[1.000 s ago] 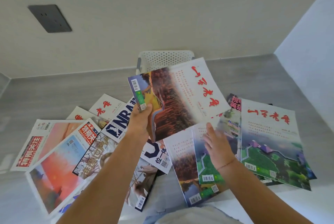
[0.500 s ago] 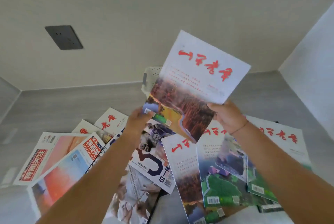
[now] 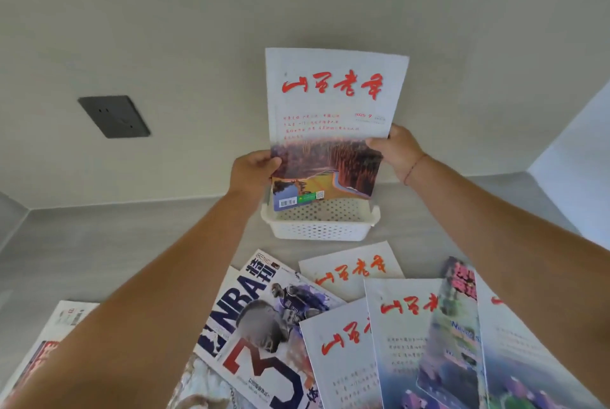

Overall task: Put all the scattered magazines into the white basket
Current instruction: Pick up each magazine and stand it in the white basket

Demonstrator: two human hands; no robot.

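A white-covered magazine with red calligraphy and a reddish forest picture (image 3: 330, 125) stands upright over the white perforated basket (image 3: 320, 227), its lower edge at the basket's mouth. My left hand (image 3: 252, 171) grips its left edge and my right hand (image 3: 397, 151) grips its right edge. Several other magazines lie scattered on the grey surface in front of the basket, among them an NBA issue (image 3: 260, 319) and white ones with red calligraphy (image 3: 353, 270).
The basket sits near the beige back wall, which carries a dark socket plate (image 3: 114, 116). A white wall (image 3: 574, 158) closes the right side. More magazines (image 3: 49, 339) lie at the lower left, partly under my left forearm.
Both hands have carried the magazine forward, turned it upright and lowered it to the basket's mouth. The view has shifted forward toward the basket.
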